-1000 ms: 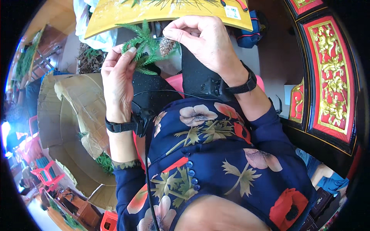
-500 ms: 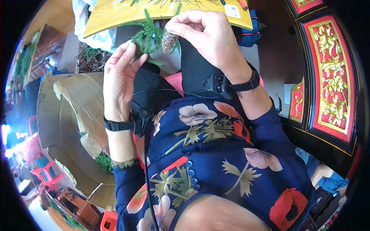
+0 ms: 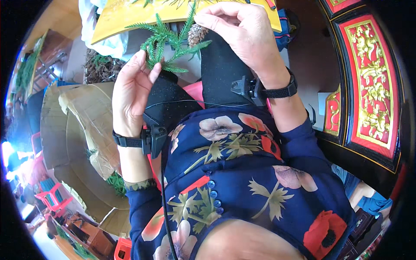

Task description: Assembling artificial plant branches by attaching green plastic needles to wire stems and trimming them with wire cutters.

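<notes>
My left hand (image 3: 133, 89) pinches the base of a green artificial pine sprig (image 3: 167, 40) between thumb and fingertips. Its needled branches fan out up and to the right. A brown pine cone (image 3: 197, 34) hangs beside the sprig's right-hand branches, under the fingertips of my right hand (image 3: 242, 32). The right thumb and forefinger are closed at the cone's top; I cannot tell whether the cone is joined to the sprig. Both hands are above my lap, just before the near edge of the yellow table.
The yellow table (image 3: 125, 19) holds dark thin stems. White plastic bags (image 3: 110, 45) hang at its left. An open cardboard box (image 3: 56, 130) with greenery stands left of my legs. Black furniture with red and gold carved panels (image 3: 372, 82) rises at my right.
The sprig now faces up more openly, its branches spread. My right hand has moved slightly right with the cone; my left hand has shifted a little left and down.
</notes>
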{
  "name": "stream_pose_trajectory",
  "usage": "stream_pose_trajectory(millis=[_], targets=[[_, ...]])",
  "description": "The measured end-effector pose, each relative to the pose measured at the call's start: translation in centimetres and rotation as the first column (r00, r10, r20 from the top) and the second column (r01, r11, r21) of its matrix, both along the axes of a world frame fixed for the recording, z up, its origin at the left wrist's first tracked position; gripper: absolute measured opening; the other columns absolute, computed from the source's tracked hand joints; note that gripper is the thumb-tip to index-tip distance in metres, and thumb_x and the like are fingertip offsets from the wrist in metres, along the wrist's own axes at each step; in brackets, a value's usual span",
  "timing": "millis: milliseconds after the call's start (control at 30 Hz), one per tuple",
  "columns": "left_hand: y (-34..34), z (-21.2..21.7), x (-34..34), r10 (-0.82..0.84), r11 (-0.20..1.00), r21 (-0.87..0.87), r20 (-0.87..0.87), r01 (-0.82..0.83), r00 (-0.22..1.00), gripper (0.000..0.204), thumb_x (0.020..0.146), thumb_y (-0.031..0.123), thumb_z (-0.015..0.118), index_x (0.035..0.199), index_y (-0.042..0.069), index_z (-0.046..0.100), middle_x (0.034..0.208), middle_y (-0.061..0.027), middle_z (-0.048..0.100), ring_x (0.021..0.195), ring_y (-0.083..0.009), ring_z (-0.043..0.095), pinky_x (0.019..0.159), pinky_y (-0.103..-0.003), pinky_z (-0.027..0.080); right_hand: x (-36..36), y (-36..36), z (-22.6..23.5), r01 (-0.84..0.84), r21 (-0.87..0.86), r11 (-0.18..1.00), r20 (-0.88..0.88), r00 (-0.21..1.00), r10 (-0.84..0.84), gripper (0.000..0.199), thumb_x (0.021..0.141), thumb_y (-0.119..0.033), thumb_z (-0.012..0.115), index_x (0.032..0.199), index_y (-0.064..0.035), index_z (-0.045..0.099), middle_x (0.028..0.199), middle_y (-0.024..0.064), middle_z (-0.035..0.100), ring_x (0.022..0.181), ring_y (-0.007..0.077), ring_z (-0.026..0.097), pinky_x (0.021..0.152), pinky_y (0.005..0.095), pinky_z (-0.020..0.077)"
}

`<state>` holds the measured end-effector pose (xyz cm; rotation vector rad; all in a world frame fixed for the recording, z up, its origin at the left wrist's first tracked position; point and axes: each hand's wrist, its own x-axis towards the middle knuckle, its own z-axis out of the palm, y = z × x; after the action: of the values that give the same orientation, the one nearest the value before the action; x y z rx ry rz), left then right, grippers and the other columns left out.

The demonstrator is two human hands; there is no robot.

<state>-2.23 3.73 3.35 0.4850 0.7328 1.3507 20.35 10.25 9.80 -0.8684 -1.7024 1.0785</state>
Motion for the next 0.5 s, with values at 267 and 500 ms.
stream_pose_trajectory(millis=[267,500], targets=[[0.2,-0.3,-0.1,-0.066,0.996,-0.041,0.23,0.077,0.971,0.024,0.093,0.009,0.049,0.111,-0.007,0.052,0.11,-0.0158,0.059,0.1,-0.032,0.059,0.086,-0.035,0.053,1.0,0.4,0.5,0.051,0.018,0.999,0.061,0.997,-0.052,0.015,0.084,-0.01,0.063,0.082,0.0044,0.067,0.065,0.0013,0.063,0.053,0.0026,0.046,0.047,0.02,0.0331],[0.4,-0.4,0.1,-0.051,0.994,-0.079,0.332,0.082,0.942,0.024,0.093,0.008,0.049,0.111,-0.008,0.051,0.11,-0.0168,0.059,0.101,-0.0354,0.058,0.085,-0.037,0.053,1.6,0.7,0.7,0.058,0.068,0.996,0.086,0.994,-0.064,0.016,0.084,-0.011,0.063,0.082,0.0044,0.067,0.065,0.0023,0.063,0.053,0.003,0.046,0.047,0.0205,0.0333]])
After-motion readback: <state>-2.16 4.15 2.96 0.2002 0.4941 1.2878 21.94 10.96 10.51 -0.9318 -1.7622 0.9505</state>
